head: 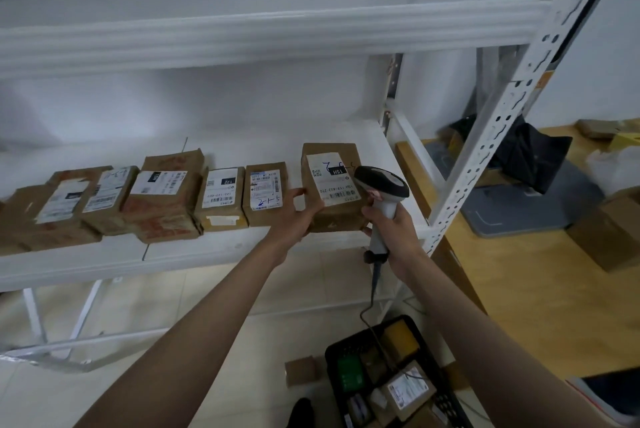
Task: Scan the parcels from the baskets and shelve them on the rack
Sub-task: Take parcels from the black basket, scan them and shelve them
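A brown cardboard parcel (pixel 334 185) with a white label stands at the right end of a row on the white rack shelf (pixel 207 251). My left hand (pixel 298 216) holds its lower left corner, thumb on the front face. My right hand (pixel 391 223) grips the handle of a grey and white barcode scanner (pixel 381 185), whose head sits just right of the parcel's label. Several other labelled parcels (pixel 166 199) lie in the row to the left. A black basket (pixel 391 375) with more parcels sits on the floor below.
A perforated white rack upright (pixel 502 122) rises at the right. An upper shelf beam (pixel 263 36) crosses above. Beyond the rack lie cardboard boxes (pixel 609 230), a dark bag and a grey base on the wooden floor. The scanner cable hangs down to the basket.
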